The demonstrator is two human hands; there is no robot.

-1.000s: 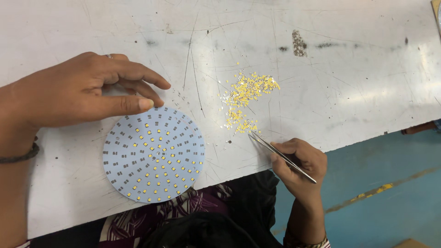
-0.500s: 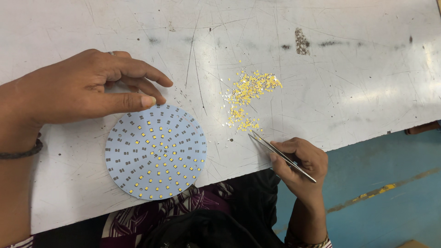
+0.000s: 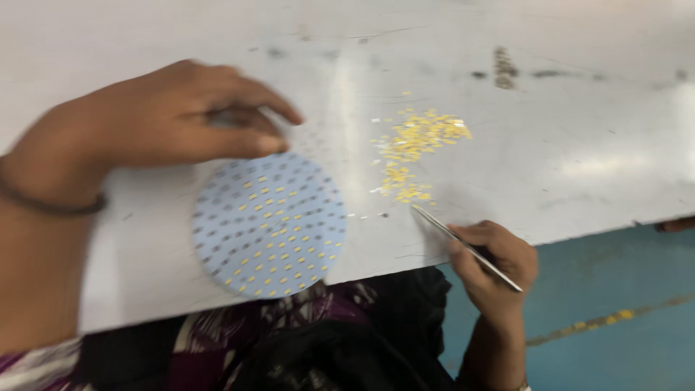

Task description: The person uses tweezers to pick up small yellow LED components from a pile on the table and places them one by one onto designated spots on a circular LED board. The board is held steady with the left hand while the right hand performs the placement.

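A person sits at a scratched white table (image 3: 579, 87) and is working with tiny parts. The left hand (image 3: 181, 119) rests on the table at about twelve o'clock from a round pale blue board dotted with small yellow chips (image 3: 269, 226), and its curled fingertips touch the top rim of that board, holding it in place; the hand grips nothing, it only presses. The picture is a bit blurry there, so I cannot tell how hard it presses. The right hand (image 3: 494, 262) is closed around thin silver metal tweezers (image 3: 463, 245), pinching them like a pencil. The tweezers point toward ten o'clock, and their tip sits just beside the bottom edge of a little heap of loose yellow chips (image 3: 416, 148) lying on the table, at about two o'clock from the round board. I cannot tell if the tip has a chip in it. It looks to me like the picking-up step: a chip is being chosen from the heap. The round board has many chips along its lower half and bare spots nearer the top. I think the next move needs a very gentle pinch on one chip only, then a steady carry over to a bare spot at about eight o'clock from the heap.
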